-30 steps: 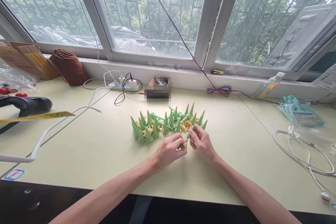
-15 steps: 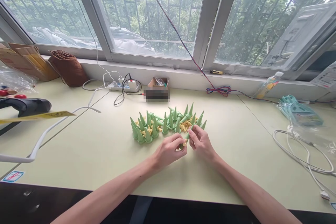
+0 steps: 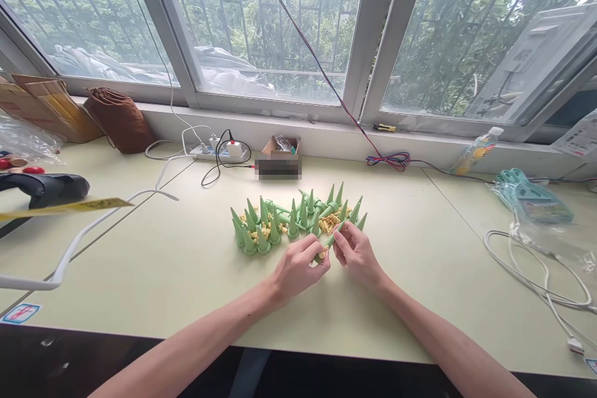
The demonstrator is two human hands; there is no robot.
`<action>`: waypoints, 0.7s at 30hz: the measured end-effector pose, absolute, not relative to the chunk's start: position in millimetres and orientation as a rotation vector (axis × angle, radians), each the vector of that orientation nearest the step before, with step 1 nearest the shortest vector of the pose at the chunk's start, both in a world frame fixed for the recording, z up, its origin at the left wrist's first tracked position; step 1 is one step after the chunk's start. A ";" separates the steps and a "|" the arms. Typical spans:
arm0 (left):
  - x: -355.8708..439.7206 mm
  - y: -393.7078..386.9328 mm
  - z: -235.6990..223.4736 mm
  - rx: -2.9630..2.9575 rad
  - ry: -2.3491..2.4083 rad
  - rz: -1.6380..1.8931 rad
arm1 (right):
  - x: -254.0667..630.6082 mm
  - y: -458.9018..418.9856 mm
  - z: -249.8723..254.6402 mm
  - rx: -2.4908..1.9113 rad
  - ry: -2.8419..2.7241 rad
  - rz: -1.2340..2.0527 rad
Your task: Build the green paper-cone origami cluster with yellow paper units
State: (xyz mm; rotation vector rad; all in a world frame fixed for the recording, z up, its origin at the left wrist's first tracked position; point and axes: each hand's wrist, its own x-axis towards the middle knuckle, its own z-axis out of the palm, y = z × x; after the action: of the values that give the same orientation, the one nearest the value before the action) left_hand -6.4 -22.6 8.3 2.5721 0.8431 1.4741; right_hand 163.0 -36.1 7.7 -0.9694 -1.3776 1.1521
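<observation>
Both of my hands meet at the middle of the pale green table [image 3: 186, 273] on one green cone-shaped spike [image 3: 329, 240]. My left hand [image 3: 298, 267] pinches its wide lower end, where a small yellow piece shows at the fingertips. My right hand [image 3: 357, 252] pinches the spike's upper part. Just beyond my hands stands a cluster of several green spikes [image 3: 280, 221], most upright, a few lying down, with a heap of small yellow pieces [image 3: 330, 222] among them.
A small cardboard box [image 3: 280, 155] and a power strip [image 3: 219, 150] with cables sit by the window ledge. White cables [image 3: 536, 273], teal plastic items [image 3: 532, 196] and a bottle [image 3: 476, 152] lie right. A brown pouch [image 3: 119, 118], a black handle [image 3: 44, 186] and a white tube [image 3: 84, 236] lie left.
My hands have shifted very slightly on the spike; the left fingers now cover more of its lower end. Nothing else has moved.
</observation>
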 end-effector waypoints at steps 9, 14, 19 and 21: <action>-5.2 -24.5 9.4 2.568 0.843 1.491 | 163.4 -36.9 9.4 -0.961 -1.387 1.127; -6.6 -23.4 10.9 2.504 0.881 1.404 | 164.4 -37.0 7.9 -0.997 -1.419 1.021; -9.9 -22.3 15.5 2.519 1.020 1.169 | 167.7 -37.0 8.0 -1.046 -1.545 0.817; -10.6 -22.2 15.6 2.517 1.037 1.110 | 168.3 -37.0 8.5 -1.037 -1.604 0.783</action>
State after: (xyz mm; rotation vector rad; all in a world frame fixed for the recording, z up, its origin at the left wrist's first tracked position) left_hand -10.6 -22.2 15.6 2.5170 1.0375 1.1104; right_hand 168.3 -37.0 8.5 -1.0374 -1.6036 0.7825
